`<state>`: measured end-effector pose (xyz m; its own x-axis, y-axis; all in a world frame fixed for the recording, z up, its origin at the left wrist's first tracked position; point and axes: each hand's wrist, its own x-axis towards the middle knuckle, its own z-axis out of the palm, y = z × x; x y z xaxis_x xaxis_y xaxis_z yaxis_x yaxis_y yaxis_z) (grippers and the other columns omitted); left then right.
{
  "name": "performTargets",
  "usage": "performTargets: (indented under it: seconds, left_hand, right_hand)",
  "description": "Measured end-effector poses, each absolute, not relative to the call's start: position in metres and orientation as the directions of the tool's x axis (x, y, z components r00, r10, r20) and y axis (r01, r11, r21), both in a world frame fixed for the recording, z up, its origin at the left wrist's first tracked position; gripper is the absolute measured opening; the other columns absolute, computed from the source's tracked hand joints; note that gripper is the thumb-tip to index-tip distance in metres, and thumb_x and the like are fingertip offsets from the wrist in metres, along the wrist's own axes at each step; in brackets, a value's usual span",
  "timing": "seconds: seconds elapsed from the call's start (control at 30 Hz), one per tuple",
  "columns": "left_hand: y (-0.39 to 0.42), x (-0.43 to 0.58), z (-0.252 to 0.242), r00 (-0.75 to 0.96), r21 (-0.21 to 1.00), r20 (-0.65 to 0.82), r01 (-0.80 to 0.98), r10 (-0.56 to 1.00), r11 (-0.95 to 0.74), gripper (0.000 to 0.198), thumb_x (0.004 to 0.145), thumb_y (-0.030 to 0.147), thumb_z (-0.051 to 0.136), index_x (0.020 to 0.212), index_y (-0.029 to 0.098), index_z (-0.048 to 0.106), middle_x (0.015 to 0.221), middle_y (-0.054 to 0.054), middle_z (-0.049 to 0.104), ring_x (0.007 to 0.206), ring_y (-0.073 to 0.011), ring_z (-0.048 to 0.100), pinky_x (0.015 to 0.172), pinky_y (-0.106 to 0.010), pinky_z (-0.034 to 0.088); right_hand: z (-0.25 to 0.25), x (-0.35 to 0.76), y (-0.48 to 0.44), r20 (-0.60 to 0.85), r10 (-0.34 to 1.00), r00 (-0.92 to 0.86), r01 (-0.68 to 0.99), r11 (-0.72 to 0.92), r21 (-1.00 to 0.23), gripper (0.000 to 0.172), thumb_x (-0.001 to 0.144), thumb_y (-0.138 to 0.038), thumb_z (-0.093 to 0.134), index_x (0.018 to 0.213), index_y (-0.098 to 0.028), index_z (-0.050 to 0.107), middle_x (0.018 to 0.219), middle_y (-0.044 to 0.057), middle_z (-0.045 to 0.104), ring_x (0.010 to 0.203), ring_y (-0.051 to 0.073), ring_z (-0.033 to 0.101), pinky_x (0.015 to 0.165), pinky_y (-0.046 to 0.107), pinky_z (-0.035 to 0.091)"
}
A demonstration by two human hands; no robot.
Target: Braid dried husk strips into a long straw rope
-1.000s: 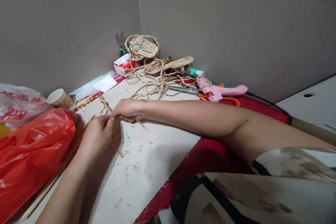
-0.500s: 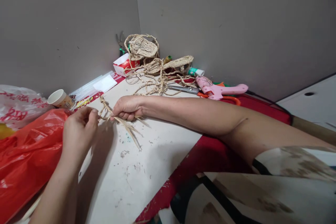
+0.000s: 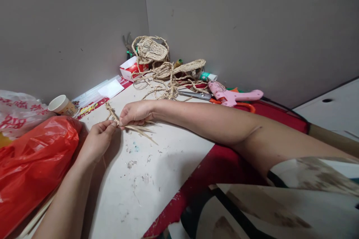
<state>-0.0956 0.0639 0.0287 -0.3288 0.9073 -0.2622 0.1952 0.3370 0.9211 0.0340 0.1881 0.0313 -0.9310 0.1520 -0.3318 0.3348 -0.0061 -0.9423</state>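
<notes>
Pinched by my left hand [image 3: 97,138] and right hand [image 3: 135,112], coarse straw braid [image 3: 111,111] trails thin, pointed, splayed strands [image 3: 138,128].

Open white board [image 3: 131,198] nearside, red bag [image 3: 36,171] blocking left

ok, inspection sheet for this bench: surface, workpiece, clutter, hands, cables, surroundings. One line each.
Surface: white board over red cloth; stains and small scraps on the board.
Workpiece: straw braid, with loose strands fanning out beneath the right hand.
Clutter: red plastic bag and paper cup on the left; coiled cord, scissors and pink glue gun at the back.
Hands: left hand and right hand both pinch the straw braid, fingertips close together.
Cables: dark cable behind the glue gun, running right; whether it connects to the gun, cannot tell.
Surroundings: grey walls meeting in a corner; white panel with a dark hole on the right.
</notes>
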Motion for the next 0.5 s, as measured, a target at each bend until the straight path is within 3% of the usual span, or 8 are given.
performTargets:
  seconds: [0.17, 0.33, 0.5]
  left_hand:
    - [0.065, -0.097, 0.028, -0.284, 0.899, -0.358, 0.152, 0.890, 0.411, 0.028, 0.071, 0.042, 0.065, 0.069, 0.015, 0.056, 0.048, 0.009, 0.028, 0.039, -0.0033, 0.018, 0.036, -0.016, 0.012]
    - [0.065, -0.097, 0.023, -0.217, 0.885, -0.444, 0.045, 0.869, 0.464, 0.028, 0.075, 0.040, 0.063, 0.066, 0.017, 0.050, 0.047, 0.010, 0.024, 0.039, -0.0029, 0.012, 0.035, -0.015, 0.009]
    - [0.065, -0.094, 0.023, -0.257, 0.898, -0.422, 0.013, 0.869, 0.440, 0.025, 0.075, 0.037, 0.063, 0.067, 0.017, 0.051, 0.046, 0.011, 0.022, 0.038, -0.0024, 0.012, 0.034, -0.014, 0.011]
  right_hand:
    - [0.030, 0.036, 0.189, -0.264, 0.203, -0.943, 0.309, 0.237, -0.921, 0.012, 0.079, -0.018, 0.053, 0.073, -0.011, 0.060, 0.041, -0.008, 0.034, 0.036, 0.004, 0.024, 0.035, 0.019, 0.015]
    - [0.032, 0.037, 0.183, -0.189, 0.289, -0.938, 0.312, 0.472, -0.824, 0.012, 0.076, -0.017, 0.053, 0.073, -0.010, 0.062, 0.050, -0.004, 0.045, 0.043, 0.005, 0.035, 0.042, 0.019, 0.024]
    - [0.044, 0.042, 0.185, -0.186, 0.316, -0.931, 0.340, 0.555, -0.759, 0.011, 0.077, -0.017, 0.052, 0.072, -0.011, 0.060, 0.053, -0.003, 0.046, 0.045, 0.005, 0.037, 0.045, 0.020, 0.028]
